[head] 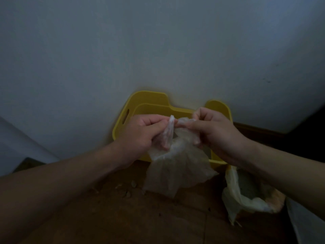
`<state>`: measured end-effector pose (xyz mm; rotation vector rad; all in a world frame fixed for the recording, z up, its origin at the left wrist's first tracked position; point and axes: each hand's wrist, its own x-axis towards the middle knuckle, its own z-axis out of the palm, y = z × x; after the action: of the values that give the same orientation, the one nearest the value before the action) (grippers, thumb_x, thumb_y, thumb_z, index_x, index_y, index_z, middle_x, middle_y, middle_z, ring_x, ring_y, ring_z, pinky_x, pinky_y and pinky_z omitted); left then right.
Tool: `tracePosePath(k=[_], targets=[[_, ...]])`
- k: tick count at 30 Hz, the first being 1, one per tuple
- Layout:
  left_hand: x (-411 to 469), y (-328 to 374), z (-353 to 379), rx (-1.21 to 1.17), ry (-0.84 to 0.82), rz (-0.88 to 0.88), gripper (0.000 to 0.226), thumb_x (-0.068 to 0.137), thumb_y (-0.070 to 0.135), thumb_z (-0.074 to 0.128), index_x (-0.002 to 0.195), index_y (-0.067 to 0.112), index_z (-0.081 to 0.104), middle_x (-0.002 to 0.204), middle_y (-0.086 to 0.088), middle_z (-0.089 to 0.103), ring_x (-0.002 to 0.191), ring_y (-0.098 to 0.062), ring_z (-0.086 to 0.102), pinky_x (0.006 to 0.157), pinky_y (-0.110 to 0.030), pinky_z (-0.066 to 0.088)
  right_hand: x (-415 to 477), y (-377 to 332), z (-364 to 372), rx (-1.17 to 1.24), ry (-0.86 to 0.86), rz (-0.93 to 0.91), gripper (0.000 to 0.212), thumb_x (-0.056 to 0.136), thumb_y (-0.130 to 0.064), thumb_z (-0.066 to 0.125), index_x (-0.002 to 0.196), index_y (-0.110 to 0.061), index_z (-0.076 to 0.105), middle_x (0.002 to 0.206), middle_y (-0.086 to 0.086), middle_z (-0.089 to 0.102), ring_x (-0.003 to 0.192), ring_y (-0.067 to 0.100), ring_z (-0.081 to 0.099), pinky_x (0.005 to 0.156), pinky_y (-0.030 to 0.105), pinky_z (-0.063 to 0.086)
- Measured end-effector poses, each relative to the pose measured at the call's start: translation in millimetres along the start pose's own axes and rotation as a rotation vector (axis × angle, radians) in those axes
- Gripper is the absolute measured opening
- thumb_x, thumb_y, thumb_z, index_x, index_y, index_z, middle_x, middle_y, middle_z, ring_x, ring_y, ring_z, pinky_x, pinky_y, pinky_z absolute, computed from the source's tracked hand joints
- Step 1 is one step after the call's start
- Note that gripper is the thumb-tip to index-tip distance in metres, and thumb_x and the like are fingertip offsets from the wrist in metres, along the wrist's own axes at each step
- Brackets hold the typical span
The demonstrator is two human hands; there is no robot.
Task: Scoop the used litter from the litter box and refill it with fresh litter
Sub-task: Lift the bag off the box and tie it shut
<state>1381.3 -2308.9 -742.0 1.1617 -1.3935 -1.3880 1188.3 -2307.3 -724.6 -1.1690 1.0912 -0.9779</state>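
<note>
Plastic first: held a thin, cloudy bag (175,166) up in front of the yellow litter box (123,120), gripped by both hands. Pinched a twisted strip of its top edge in the curled fingers of the left hand (146,132); clamped the opposite edge between the thumb and bent fingers of the right hand (216,131). Looked like teasing the mouth apart, or perhaps starting a knot; could not tell which in such dim light. Either way, called for small sideways pulls rather than a tug, for fear of tearing or losing so thin a film. Better to rub the two layers apart with the fingertips, hold the bag hanging free above the floor (158,222), and get the mouth wide and steady before putting anything in. Found the litter box hard against the pale wall (158,50), right behind the hands, its inside hidden by hands and bag, so could not judge the litter level. Noted a second bag (246,191), yellowish and open, slumped on the brown floor just under the right forearm, with something grey inside — near enough to be knocked by that arm. Noted also pale crumbs (126,189) scattered on the floor below the left wrist, easy to tread about.
</note>
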Motion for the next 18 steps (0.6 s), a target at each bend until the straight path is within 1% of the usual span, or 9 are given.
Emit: tracePosePath(k=[1,3,5,6,8,11,15,17,18], targets=[[-1.3,-0.4,2.1,-0.001,-0.017,0.011,0.023,0.096,0.005,0.054,0.109,0.006,0.073,0.107,-0.014,0.075,0.102,-0.026,0.069,0.087,-0.037,0.055,-0.5,0.0,0.1,0.005,-0.009,-0.001,0.025,0.09,-0.002,0.062,0.073,-0.014,0.047,0.052,0.006,0.049,0.04,0.013,0.046,0.041,0.025,0.033],[-5.5,1.6,6.1,0.04,-0.054,0.069,0.023,0.095,-0.001,0.056,0.109,0.007,0.072,0.099,-0.017,0.075,0.087,-0.029,0.069,0.072,-0.03,0.058,-1.3,0.2,0.8,0.022,-0.031,0.0,0.025,0.09,-0.001,0.06,0.073,-0.013,0.047,0.048,0.006,0.046,0.036,0.012,0.044,0.034,0.022,0.031],[-9.4,3.3,8.7,0.099,-0.114,0.138,0.025,0.092,-0.003,0.061,0.109,0.01,0.072,0.08,-0.008,0.072,0.067,-0.02,0.067,0.057,-0.023,0.054,-2.6,0.1,2.6,0.027,-0.064,0.0,0.023,0.092,-0.002,0.059,0.075,-0.012,0.046,0.047,0.006,0.047,0.035,0.013,0.045,0.034,0.022,0.033],[-10.1,2.7,9.2,0.129,-0.127,0.163,0.025,0.09,-0.005,0.063,0.11,0.009,0.071,0.072,-0.002,0.067,0.059,-0.012,0.064,0.053,-0.021,0.05,-2.9,0.3,4.1,0.015,-0.078,-0.008,0.023,0.092,-0.003,0.059,0.077,-0.012,0.045,0.049,0.007,0.049,0.037,0.014,0.047,0.034,0.023,0.035],[-10.4,-0.6,10.5,0.186,-0.103,0.186,0.026,0.087,-0.003,0.068,0.108,0.011,0.072,0.067,0.003,0.057,0.05,-0.003,0.056,0.05,-0.018,0.045,-3.2,1.1,7.2,-0.03,-0.094,-0.04,0.021,0.094,-0.005,0.058,0.079,-0.012,0.044,0.053,0.009,0.053,0.041,0.016,0.051,0.037,0.025,0.04],[-10.4,-7.5,10.8,0.311,-0.031,0.256,0.027,0.085,0.01,0.073,0.106,0.027,0.073,0.066,0.009,0.053,0.05,-0.003,0.047,0.049,-0.021,0.04,-2.3,2.9,10.4,-0.098,-0.109,-0.101,0.018,0.094,-0.008,0.058,0.082,-0.01,0.045,0.057,0.012,0.058,0.045,0.019,0.054,0.041,0.025,0.044],[-9.9,-12.7,9.5,0.461,0.049,0.317,0.023,0.084,0.018,0.072,0.106,0.026,0.071,0.071,0.002,0.056,0.06,-0.008,0.049,0.052,-0.028,0.042,-0.1,8.2,12.4,-0.216,-0.078,-0.144,0.024,0.084,-0.015,0.075,0.086,-0.011,0.051,0.063,0.011,0.065,0.051,0.023,0.058,0.049,0.032,0.046],[-10.7,-11.6,10.4,0.531,0.103,0.351,0.029,0.079,0.02,0.074,0.104,0.034,0.069,0.072,0.002,0.053,0.061,-0.004,0.046,0.054,-0.024,0.04,-0.8,10.2,15.9,-0.296,-0.044,-0.172,0.032,0.074,-0.023,0.082,0.087,-0.01,0.055,0.071,0.02,0.067,0.059,0.036,0.06,0.058,0.041,0.047],[-10.8,-11.4,11.4,0.547,0.126,0.364,0.032,0.076,0.023,0.074,0.103,0.039,0.066,0.073,0.005,0.051,0.062,-0.004,0.045,0.053,-0.02,0.039,-1.0,11.1,17.8,-0.321,-0.031,-0.183,0.031,0.071,-0.023,0.081,0.086,-0.011,0.057,0.072,0.021,0.066,0.062,0.036,0.06,0.059,0.043,0.047]])
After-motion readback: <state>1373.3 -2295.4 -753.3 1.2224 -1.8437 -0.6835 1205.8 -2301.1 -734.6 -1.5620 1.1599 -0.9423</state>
